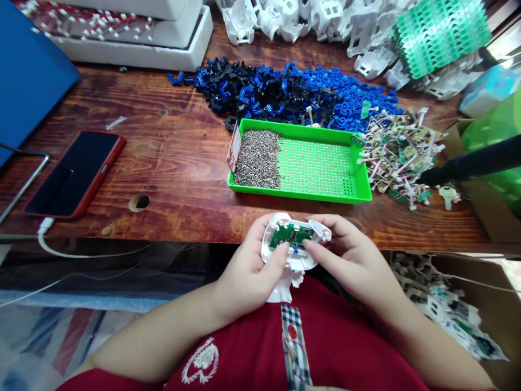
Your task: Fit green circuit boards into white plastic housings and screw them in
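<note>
A white plastic housing point(269, 255) with a green circuit board point(291, 233) set in its open side is held near my body, just off the table's front edge. My left hand point(254, 266) wraps round its left side, thumb on the board's lower edge. On the other side my right hand point(350, 252) grips the housing, its thumb tip also at the board's lower right. The fingers behind the housing are hidden. Beyond the hands lies a green tray point(301, 195) with many small metal screws point(258, 160) heaped at its left end.
Blue and black plastic parts point(260, 89) are piled behind the tray. Small wired boards point(402, 152) lie right of it, near a dark rod point(472, 163). White housings point(285, 19) line the back. At left are a phone point(75, 174) on a cable and a hole point(139, 202) in the table.
</note>
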`<state>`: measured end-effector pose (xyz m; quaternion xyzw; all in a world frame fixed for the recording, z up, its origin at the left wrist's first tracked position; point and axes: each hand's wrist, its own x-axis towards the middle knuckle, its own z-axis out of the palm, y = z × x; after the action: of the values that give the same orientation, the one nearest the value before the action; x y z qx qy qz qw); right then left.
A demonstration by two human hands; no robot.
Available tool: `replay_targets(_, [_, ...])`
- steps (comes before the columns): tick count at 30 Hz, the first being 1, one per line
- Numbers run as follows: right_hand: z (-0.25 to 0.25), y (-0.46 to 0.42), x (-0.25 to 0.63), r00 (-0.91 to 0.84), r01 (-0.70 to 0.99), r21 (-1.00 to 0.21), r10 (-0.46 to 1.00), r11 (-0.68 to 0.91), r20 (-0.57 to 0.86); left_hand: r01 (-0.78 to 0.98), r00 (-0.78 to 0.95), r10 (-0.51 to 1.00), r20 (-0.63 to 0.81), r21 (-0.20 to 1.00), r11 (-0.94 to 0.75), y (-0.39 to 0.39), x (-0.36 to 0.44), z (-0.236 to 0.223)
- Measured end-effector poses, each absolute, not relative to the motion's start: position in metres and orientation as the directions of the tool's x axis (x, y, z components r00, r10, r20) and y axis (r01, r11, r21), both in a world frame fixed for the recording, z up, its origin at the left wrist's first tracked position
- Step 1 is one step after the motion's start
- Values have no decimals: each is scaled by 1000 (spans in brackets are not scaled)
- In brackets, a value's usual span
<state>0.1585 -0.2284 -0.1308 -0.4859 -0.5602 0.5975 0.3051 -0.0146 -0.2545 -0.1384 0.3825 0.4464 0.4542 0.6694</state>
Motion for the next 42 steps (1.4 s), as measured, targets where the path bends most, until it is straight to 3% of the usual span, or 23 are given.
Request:
replay_targets(3, [-134,-223,149,-321,162,-970,920,-182,-226,-263,183,958,-223,927,266,-252,-15,-137])
replay_targets(6, [-129,-214,143,-340,216,-973,928,-82,-154,-334,143,954,-264,894,298,-247,-16,-136])
replay_targets(11, [-95,-176,155,-557,415,-907,808,71,-192,-582,191,884,-426,676,452,-234,-19,-127])
replay_targets(13, [-79,-148,164,-482,573,-795,866,198,-132,-609,234,852,-469,613,504,-233,-22,-123])
replay_targets(14, [-73,-131,168,-369,699,-671,928,248,-42,-605,248,839,-485,598,525,-234,-24,-121])
replay_targets(16, [-67,-92,173,-146,928,-336,987,162,73,-584,273,815,-512,585,563,-236,-28,-120])
replay_targets(18, [-68,-53,174,-63,998,-29,998,64,30,-565,312,792,-525,567,599,-238,-32,-122])
replay_targets(21, [-79,-7,169,-59,997,55,997,61,-50,-577,391,781,-488,531,620,-242,-36,-129])
replay_targets(28, [-103,27,165,-143,982,92,969,164,-202,-614,477,799,-367,511,601,-249,-49,-144])
replay_targets(32, [-103,30,171,-135,989,38,981,141,-139,-624,479,817,-320,531,573,-250,-52,-143])
replay_targets(37, [-88,1,170,-140,973,-174,988,149,65,-638,482,833,-272,542,546,-251,-52,-141])
replay_targets(39, [-81,-27,164,-208,906,-358,974,228,93,-623,489,836,-248,572,534,-252,-53,-143])
replay_targets(40, [-79,-42,161,-265,733,-620,957,282,122,-611,500,834,-231,588,530,-253,-53,-144])
replay_targets(41, [-78,-58,158,-303,517,-808,943,283,136,-599,513,830,-219,601,529,-253,-53,-145])
replay_targets(42, [-78,-74,155,-333,339,-912,936,232,114,-587,527,824,-211,611,531,-254,-53,-146])
